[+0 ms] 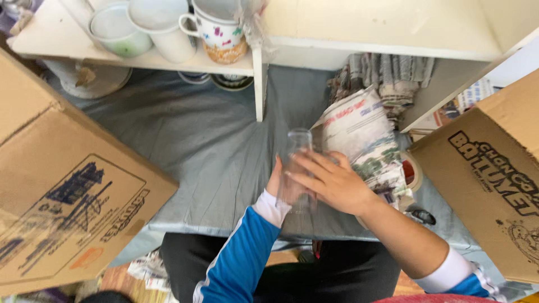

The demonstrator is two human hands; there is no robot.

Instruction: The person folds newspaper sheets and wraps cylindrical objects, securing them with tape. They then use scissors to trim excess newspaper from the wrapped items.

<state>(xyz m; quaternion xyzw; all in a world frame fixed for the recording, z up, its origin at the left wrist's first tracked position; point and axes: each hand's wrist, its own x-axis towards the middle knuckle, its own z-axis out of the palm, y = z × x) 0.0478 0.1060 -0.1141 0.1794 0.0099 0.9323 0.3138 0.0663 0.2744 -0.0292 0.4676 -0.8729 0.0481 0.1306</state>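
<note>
Glass tumbler (296, 168), clear, is sitting between both your hands, roughly centre of view, above the grey cloth (213, 151) that is covering the surface in front of you. Its rim is pointing away from you and up, toward the white shelf unit (359, 31).

Your left hand (276, 180) is coming in from below on a bent forearm in a blue sleeve with a white cuff. It is sitting behind the glass; only the thumb edge and palm side are showing, so you are cupping the glass, but I cannot tell how far the fingers are closing.

Your right hand (331, 182) is reaching across from the right, forearm bare with the sleeve pushed up toward the elbow. Palm is facing down and left, fingers are spread slightly and are lying across the side of the glass, touching it.

Newspaper bundle (365, 140) is lying just beside your right hand, on the far right side, partly rolled. More crumpled newspaper is stuffed under the shelf unit behind it.

Cardboard box (67, 185) is standing at your left, tilted; second cardboard box (488, 179) is standing at your right, near the right forearm.

On the shelf at top left, well apart from your hands: a pale green bowl (115, 28), a white cup (165, 28) and a patterned mug (222, 33) are standing side by side.
</note>
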